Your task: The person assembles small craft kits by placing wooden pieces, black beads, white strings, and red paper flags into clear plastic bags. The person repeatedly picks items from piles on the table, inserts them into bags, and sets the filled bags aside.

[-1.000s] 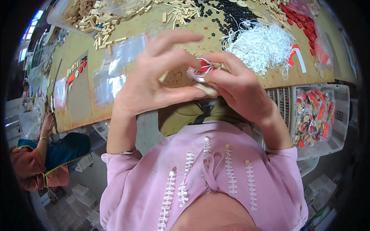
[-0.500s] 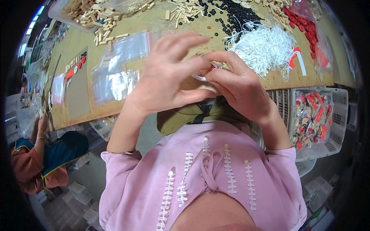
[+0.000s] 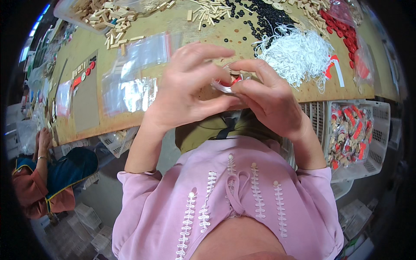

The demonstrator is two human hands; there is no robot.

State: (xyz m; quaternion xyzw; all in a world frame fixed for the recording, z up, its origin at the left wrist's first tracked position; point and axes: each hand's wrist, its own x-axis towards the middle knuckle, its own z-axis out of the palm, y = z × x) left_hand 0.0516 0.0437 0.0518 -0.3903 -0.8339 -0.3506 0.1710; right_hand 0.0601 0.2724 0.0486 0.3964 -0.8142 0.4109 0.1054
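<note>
A small clear plastic bag (image 3: 223,86) with red and wooden pieces in it is pinched between the thumb and fingers of my right hand (image 3: 273,93) over the table's near edge. Around the left side of that bag is my left hand (image 3: 184,86), thumb below and fingers above, spread apart. Its fingertips are close to the bag's rim; whether they touch it I cannot tell. Part of the bag is hidden behind my fingers. To the right of my right hand lies a heap of white cords (image 3: 294,54).
Flat clear bags (image 3: 130,93) lie left of my hands, beside a brown board (image 3: 88,104) with small parts on it. Wooden blocks (image 3: 119,32), black rings (image 3: 264,26) and red rings (image 3: 346,37) are farther back. A white crate (image 3: 379,143) of filled bags stands right. A co-worker's hand (image 3: 43,141) shows far left.
My left hand has shifted slightly down at the bag's side, its fingers still apart. More of the bag's rim and contents shows now. My right hand keeps its pinch.
</note>
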